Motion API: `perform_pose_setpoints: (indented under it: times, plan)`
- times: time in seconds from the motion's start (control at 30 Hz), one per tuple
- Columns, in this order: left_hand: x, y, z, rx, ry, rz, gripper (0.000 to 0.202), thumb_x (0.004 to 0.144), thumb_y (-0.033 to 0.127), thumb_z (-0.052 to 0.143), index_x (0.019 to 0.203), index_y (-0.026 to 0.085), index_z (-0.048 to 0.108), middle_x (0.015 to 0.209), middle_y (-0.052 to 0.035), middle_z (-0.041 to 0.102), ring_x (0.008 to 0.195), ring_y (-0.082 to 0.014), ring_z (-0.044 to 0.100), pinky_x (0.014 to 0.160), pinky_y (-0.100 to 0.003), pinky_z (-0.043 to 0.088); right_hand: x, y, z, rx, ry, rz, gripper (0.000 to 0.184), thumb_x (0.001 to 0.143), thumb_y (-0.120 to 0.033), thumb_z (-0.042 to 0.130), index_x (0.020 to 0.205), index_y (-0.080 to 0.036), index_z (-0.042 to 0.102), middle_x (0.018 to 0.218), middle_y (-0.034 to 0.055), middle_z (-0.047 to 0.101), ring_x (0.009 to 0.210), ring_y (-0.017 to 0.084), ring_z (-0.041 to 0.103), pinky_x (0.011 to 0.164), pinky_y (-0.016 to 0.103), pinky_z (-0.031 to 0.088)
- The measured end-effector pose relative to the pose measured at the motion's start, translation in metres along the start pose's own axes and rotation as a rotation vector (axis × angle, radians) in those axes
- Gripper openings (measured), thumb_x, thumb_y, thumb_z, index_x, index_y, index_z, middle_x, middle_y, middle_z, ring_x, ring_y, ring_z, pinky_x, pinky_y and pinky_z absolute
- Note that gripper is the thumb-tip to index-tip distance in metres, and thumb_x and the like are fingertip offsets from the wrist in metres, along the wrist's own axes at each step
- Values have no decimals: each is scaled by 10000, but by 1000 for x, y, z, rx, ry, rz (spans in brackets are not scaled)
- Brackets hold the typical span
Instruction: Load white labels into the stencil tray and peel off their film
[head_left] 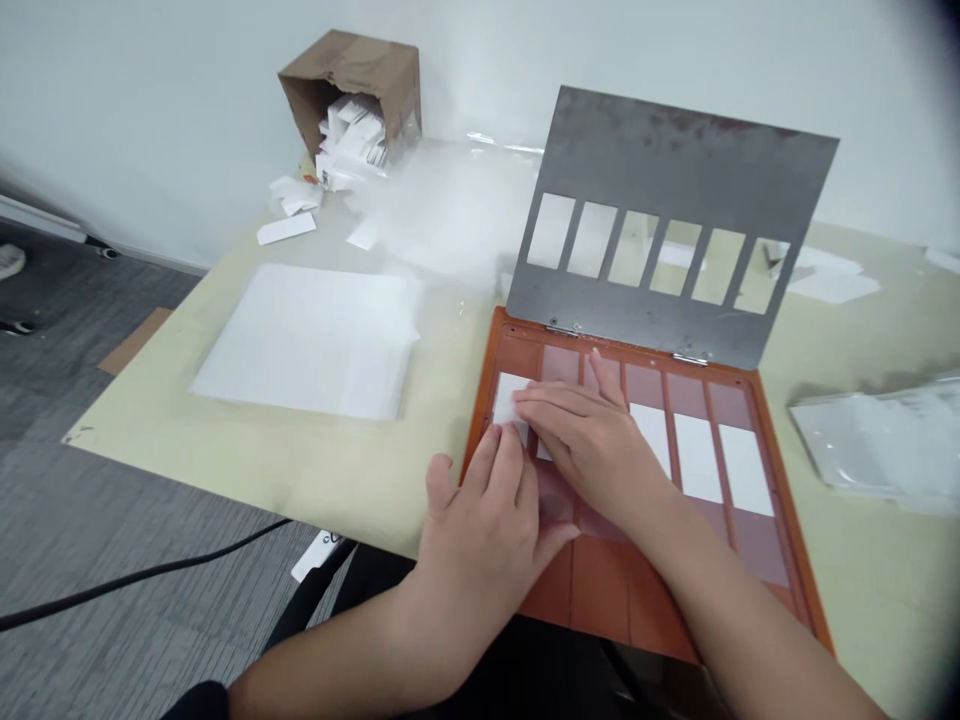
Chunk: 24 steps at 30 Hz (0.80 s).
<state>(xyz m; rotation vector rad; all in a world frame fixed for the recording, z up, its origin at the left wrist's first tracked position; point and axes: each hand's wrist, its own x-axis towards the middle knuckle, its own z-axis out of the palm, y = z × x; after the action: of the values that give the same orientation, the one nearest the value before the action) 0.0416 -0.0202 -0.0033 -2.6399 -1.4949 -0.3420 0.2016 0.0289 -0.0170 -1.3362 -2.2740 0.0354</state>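
Observation:
A hinged orange jig (630,590) lies on the table with narrow slots side by side. White cards (697,455) lie in several slots over mauve pads. In the leftmost slot is another white card (511,392), partly covered by fingers. My left hand (484,520) rests over the jig's left side, fingertips at that card's lower part, thumb and little finger spread. From the right, my right hand (592,430) reaches across with fingers bunched on the same card; its thumb is hidden. The grey metal lid (675,170) stands raised, with a row of rectangular windows.
White sheets (307,340) lie on the table at left. Behind them, a cardboard box (405,90) on its side spills white cards beside clear plastic film (450,215). A plastic-wrapped pack (885,440) lies at right. A black cable (150,572) runs below the table edge.

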Motion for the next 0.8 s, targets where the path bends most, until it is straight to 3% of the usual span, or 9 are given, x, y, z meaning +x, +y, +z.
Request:
perform_pose_setpoints:
  times: [0.3, 0.5, 0.8]
  plan:
    - [0, 0, -3, -12, -14, -5, 550, 1032, 494, 322, 1281, 110, 628, 1365, -83, 656, 1217, -242, 594, 883, -457, 387, 0, 0, -2, -38, -6, -31, 343, 967, -63, 394, 960, -224, 696, 1041, 17, 771, 990, 188, 717, 1226, 577, 201]
    - [2, 1, -4, -38, -33, -23, 532, 1030, 489, 333, 1276, 121, 628, 1366, -93, 652, 1205, -252, 601, 898, -457, 387, 2, -1, -8, -83, -60, -125, 273, 957, -88, 470, 962, -214, 712, 1067, 41, 757, 1024, 210, 704, 1238, 629, 156]
    - [2, 1, -3, -79, -29, -31, 553, 1031, 497, 320, 1284, 101, 612, 1347, -96, 664, 1201, -252, 607, 898, -478, 408, 0, -3, -9, -133, -56, -131, 339, 938, -38, 425, 932, -222, 710, 1054, 25, 743, 1084, 226, 633, 1195, 583, 248]
